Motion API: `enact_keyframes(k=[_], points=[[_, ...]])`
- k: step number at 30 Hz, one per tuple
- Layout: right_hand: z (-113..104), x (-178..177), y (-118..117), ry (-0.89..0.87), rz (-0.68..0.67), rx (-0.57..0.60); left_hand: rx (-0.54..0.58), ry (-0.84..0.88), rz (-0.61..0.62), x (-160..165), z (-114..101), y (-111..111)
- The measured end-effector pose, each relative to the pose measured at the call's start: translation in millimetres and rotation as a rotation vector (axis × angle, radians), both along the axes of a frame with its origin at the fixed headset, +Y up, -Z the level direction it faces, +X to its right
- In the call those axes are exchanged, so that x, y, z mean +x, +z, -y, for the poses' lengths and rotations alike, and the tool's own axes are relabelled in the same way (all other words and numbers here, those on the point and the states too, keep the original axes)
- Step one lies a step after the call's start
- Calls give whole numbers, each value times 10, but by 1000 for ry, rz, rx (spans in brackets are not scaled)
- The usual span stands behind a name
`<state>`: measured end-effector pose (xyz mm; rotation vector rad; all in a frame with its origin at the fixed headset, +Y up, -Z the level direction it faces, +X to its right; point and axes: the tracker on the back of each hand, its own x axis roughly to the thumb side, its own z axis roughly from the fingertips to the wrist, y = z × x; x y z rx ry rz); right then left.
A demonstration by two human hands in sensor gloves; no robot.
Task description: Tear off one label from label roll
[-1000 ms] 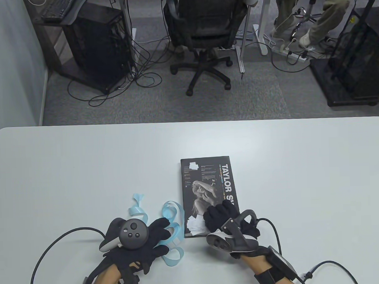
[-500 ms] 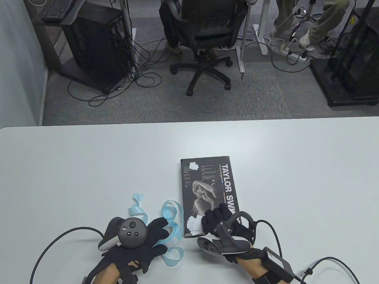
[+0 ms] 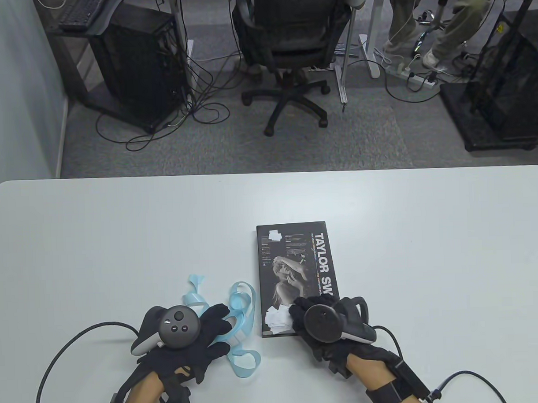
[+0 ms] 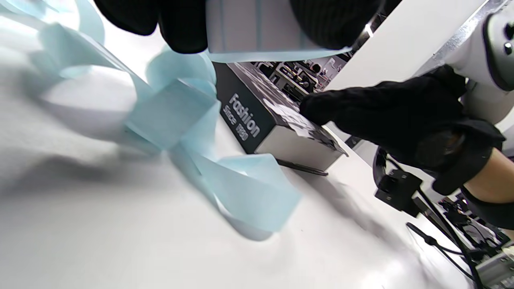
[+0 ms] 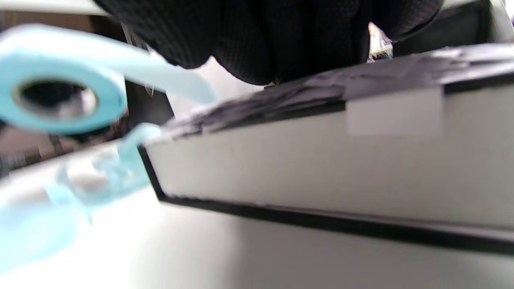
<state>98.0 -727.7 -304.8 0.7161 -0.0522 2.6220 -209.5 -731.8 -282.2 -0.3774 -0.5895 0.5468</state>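
My left hand [image 3: 225, 336] grips the label roll [image 3: 239, 331] just left of the book; its fingers [image 4: 180, 24] clasp the roll [image 4: 249, 28] in the left wrist view. Pale blue backing strip [image 3: 246, 361] curls loose from the roll onto the table and shows in the left wrist view [image 4: 241, 192]. My right hand [image 3: 299, 314] lies palm down, and its fingertips [image 4: 317, 110] press on white labels [image 3: 278, 320] stuck on the book's near left corner. In the right wrist view the fingers [image 5: 273, 36] rest on the book's top and the roll [image 5: 56, 100] is blurred at left.
A dark book [image 3: 293, 262] lies flat in the middle of the white table [image 3: 120, 242], its near edge facing me [image 5: 321, 168]. Another curl of blue strip [image 3: 193, 292] lies beyond my left hand. Glove cables trail off the near edge.
My right hand has turned palm down, the tracker now facing up, fingertips staying on the book's near corner. My left hand has shifted slightly left with the roll.
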Motion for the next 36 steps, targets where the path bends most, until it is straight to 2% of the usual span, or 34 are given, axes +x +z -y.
enact_keyframes(k=[5, 8, 11, 17, 23, 27, 30, 36], points=[[-26, 189, -51, -78, 56, 10, 86, -83, -72, -143, -34, -22], [-52, 245, -52, -107, 71, 28, 156, -237, -131, -255, -56, -31], [-61, 257, -50, -114, 74, 33, 180, -371, -195, -410, -43, -61], [-42, 211, -40, -95, 57, 28, 105, -527, -307, -720, 87, -154], [-38, 201, -35, -85, 49, 27, 29, -633, -341, -856, 282, -247], [-38, 205, -35, -88, 49, 29, -46, -705, -335, -858, 428, -278], [-34, 197, -33, -87, 45, 29, 15, -782, -321, -777, 439, -287], [-37, 185, -22, -83, 40, 37, -23, -843, -312, -730, 417, -276]])
